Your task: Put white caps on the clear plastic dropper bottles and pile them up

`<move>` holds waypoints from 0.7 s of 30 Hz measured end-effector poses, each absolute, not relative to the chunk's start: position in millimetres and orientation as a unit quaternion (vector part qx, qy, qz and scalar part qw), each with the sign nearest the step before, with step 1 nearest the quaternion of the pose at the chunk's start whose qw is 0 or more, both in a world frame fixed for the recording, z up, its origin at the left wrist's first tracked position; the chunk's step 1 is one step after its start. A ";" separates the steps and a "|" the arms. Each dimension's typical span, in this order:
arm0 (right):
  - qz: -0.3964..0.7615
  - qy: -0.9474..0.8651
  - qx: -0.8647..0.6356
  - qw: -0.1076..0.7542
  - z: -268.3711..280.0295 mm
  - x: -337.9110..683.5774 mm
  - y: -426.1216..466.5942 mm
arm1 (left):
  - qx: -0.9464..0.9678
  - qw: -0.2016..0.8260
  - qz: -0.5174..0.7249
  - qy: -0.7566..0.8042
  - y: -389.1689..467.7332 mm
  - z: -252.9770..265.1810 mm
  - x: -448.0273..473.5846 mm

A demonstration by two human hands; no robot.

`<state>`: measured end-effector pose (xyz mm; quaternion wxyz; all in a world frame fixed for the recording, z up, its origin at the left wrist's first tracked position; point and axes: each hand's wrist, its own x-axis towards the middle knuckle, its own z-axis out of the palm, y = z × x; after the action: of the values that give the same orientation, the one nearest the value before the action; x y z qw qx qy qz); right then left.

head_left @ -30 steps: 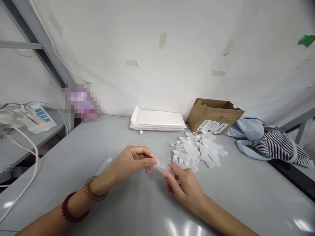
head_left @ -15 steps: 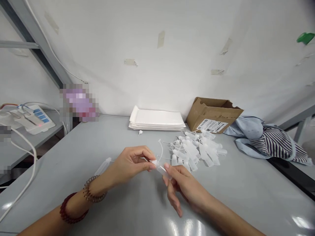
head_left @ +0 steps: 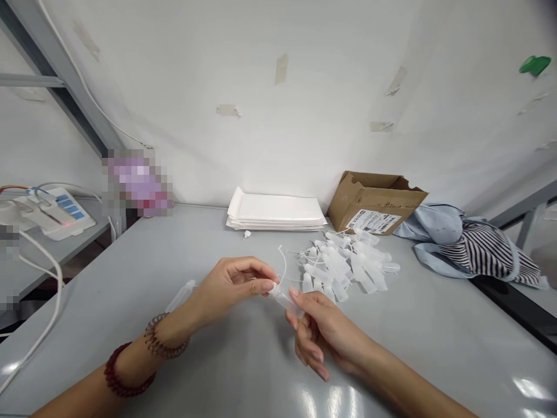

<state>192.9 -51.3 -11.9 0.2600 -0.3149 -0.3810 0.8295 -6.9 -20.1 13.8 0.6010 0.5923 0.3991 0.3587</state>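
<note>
A small translucent plastic bottle [head_left: 286, 302] is held in the air over the grey table, tilted with its neck up to the left. Around its body close the thumb and fingers of my right hand [head_left: 327, 328], with the lower fingers curled loosely. My left hand [head_left: 235, 283] pinches the white cap [head_left: 274, 286] at the neck between thumb and forefinger; the fingertips partly hide it. A thin white strap [head_left: 285, 261] curves up beside the neck. Behind my left wrist lies another translucent bottle [head_left: 178, 298]. Right of my hands is a heap of similar bottles [head_left: 337, 264].
White padded envelopes [head_left: 278, 209] are stacked against the wall, with a small white piece [head_left: 247, 234] in front. An open cardboard box [head_left: 374, 203] stands behind the heap. Blue and striped cloth [head_left: 478, 252] lies at the right. A white cable [head_left: 56, 290] runs down the left edge.
The fingers of my left hand have turned slightly at the cap, and the bottle has rotated a little. My right hand's lower fingers have shifted slightly. The view has moved a little to the right.
</note>
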 end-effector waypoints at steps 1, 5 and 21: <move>0.822 -0.390 -0.323 0.261 -11.7 192.6 -51.4 | 0.579 0.606 0.347 0.421 -19.9 14.4 -6.2; 0.795 -0.425 -0.341 0.267 -10.9 191.9 -51.9 | 0.568 0.641 0.282 0.431 -19.7 15.7 -6.3; 0.782 -0.429 -0.370 0.259 -9.7 192.7 -50.9 | 0.706 0.527 0.305 0.362 -24.4 16.3 -11.4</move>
<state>192.7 -50.9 -9.7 0.2588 -0.3704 -0.4293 0.7820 -11.4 -24.4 16.3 0.5273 0.7056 0.3618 0.3051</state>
